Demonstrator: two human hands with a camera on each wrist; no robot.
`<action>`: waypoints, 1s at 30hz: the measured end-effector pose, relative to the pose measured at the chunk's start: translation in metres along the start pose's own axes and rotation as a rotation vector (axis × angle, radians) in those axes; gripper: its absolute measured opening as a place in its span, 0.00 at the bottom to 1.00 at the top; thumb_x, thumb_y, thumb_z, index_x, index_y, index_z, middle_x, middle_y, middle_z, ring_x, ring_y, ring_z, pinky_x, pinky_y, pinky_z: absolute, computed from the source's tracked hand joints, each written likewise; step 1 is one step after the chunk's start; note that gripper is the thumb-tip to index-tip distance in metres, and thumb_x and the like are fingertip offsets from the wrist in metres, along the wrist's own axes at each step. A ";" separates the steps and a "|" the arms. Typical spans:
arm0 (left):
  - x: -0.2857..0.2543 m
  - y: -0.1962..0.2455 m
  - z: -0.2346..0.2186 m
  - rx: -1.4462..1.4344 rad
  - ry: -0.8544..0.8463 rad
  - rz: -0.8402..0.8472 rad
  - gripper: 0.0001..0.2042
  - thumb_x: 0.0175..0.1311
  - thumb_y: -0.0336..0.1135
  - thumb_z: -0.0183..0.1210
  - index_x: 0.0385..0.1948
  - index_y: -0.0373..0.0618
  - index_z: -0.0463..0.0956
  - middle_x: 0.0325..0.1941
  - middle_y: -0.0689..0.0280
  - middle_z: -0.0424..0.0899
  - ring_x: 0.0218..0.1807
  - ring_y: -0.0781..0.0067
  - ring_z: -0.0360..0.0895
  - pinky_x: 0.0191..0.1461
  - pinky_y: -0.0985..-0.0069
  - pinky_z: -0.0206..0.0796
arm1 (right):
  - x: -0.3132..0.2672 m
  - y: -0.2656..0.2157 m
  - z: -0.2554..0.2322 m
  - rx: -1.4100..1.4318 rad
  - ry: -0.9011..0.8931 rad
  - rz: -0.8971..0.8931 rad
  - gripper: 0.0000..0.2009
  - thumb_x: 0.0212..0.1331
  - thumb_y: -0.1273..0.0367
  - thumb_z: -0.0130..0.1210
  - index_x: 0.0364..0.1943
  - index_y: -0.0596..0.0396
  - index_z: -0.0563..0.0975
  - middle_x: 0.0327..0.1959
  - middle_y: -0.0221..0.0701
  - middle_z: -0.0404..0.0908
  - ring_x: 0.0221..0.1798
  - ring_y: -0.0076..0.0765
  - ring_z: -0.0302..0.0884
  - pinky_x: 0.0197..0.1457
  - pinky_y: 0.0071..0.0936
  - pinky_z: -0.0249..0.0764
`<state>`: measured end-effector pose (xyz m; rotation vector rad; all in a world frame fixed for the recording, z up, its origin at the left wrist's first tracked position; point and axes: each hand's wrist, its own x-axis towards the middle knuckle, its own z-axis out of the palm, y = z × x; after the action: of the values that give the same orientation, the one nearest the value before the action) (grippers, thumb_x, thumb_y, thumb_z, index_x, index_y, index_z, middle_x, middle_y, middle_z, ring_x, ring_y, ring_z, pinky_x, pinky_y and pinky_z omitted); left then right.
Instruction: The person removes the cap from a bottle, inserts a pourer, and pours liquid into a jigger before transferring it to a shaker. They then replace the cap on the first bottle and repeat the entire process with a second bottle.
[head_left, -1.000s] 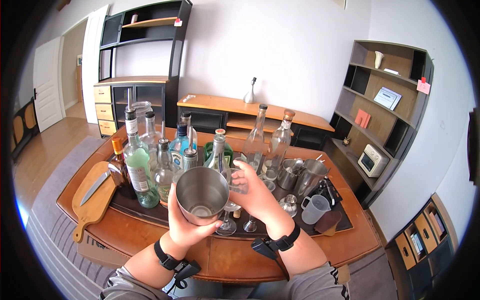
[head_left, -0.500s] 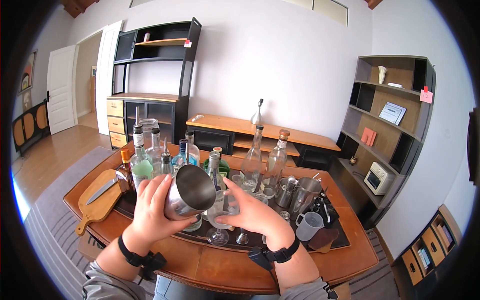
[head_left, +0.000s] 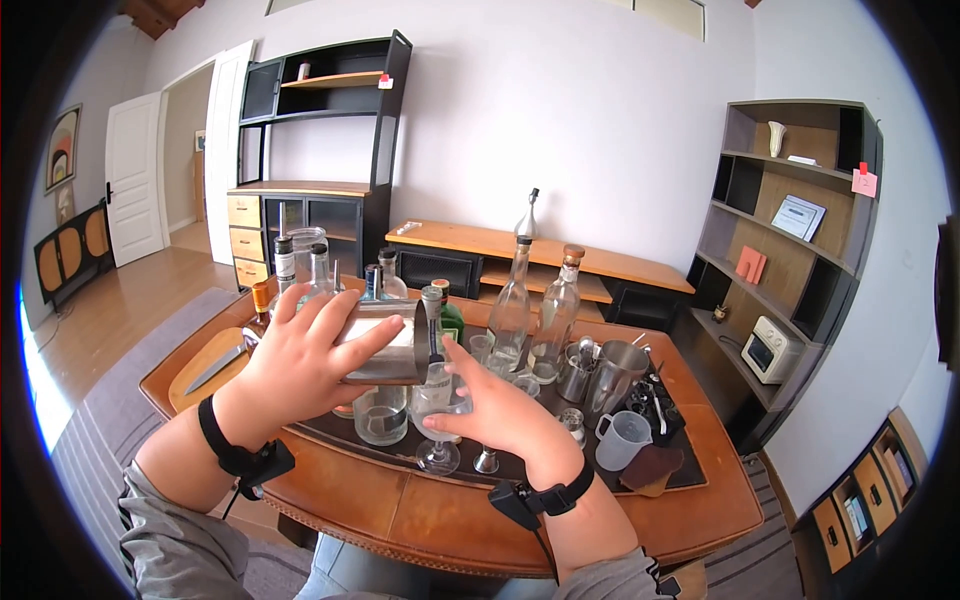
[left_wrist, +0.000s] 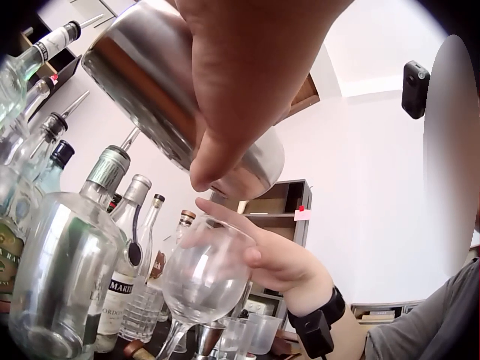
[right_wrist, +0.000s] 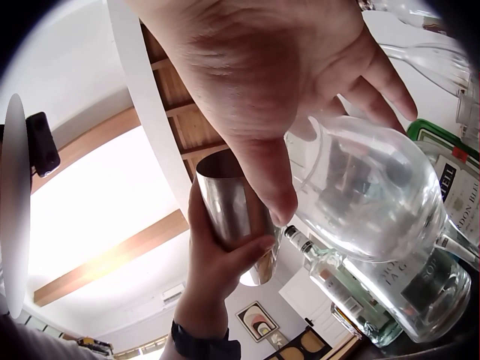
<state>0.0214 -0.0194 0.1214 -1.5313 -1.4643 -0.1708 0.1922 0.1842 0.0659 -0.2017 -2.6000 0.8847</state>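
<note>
My left hand grips a metal shaker tin, fingers over its top and side. The tin lies nearly on its side, its mouth toward my right hand and close above a stemmed wine glass. The right thumb and spread fingers reach round either side of the glass's bowl, seen in the right wrist view on bowl. The glass stands upright on the dark mat, its foot showing. A clear bottle with a metal pourer stands behind the tin, partly hidden.
Several liquor bottles crowd behind the left hand. Two tall clear bottles stand farther back. A jigger is right of the glass; a plastic jug and metal tin stand farther right. A knife lies on a wooden board at left.
The left hand has turned the shaker tin from mouth-up to nearly horizontal, mouth to the right. The right hand stays round the wine glass. The head view has lifted.
</note>
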 end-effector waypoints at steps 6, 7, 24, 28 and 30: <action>0.010 -0.002 0.003 0.068 -0.068 0.103 0.46 0.33 0.51 0.76 0.65 0.66 0.67 0.56 0.56 0.74 0.55 0.57 0.75 0.65 0.49 0.58 | 0.001 0.001 0.000 -0.010 0.017 -0.009 0.55 0.50 0.50 0.71 0.77 0.55 0.48 0.65 0.52 0.71 0.58 0.50 0.78 0.63 0.38 0.72; 0.011 -0.003 0.004 0.070 -0.067 0.120 0.47 0.32 0.51 0.76 0.65 0.67 0.66 0.56 0.56 0.74 0.56 0.57 0.75 0.65 0.49 0.58 | 0.001 0.001 -0.001 -0.009 0.014 -0.006 0.55 0.50 0.50 0.70 0.77 0.55 0.47 0.65 0.52 0.71 0.58 0.50 0.78 0.63 0.38 0.72; 0.023 -0.014 0.015 0.220 0.024 0.194 0.46 0.35 0.48 0.74 0.66 0.73 0.63 0.58 0.58 0.75 0.58 0.58 0.73 0.64 0.49 0.59 | 0.001 0.002 -0.001 -0.019 0.005 0.000 0.56 0.51 0.49 0.69 0.78 0.50 0.44 0.65 0.52 0.71 0.59 0.51 0.78 0.63 0.38 0.72; 0.026 -0.016 0.016 0.274 0.057 0.225 0.38 0.47 0.47 0.69 0.65 0.78 0.63 0.58 0.58 0.75 0.56 0.58 0.74 0.65 0.49 0.59 | 0.002 0.005 0.001 -0.042 0.013 -0.001 0.56 0.51 0.48 0.69 0.78 0.48 0.44 0.65 0.52 0.71 0.59 0.51 0.78 0.63 0.38 0.73; 0.027 -0.016 0.017 0.302 0.073 0.241 0.33 0.54 0.46 0.65 0.65 0.80 0.63 0.57 0.58 0.76 0.56 0.58 0.75 0.65 0.50 0.59 | 0.003 0.011 0.004 -0.044 0.029 -0.027 0.56 0.51 0.48 0.69 0.78 0.47 0.44 0.64 0.52 0.71 0.59 0.50 0.78 0.62 0.38 0.73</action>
<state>0.0071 0.0075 0.1394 -1.4220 -1.1765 0.1312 0.1874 0.1912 0.0574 -0.1891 -2.5909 0.8097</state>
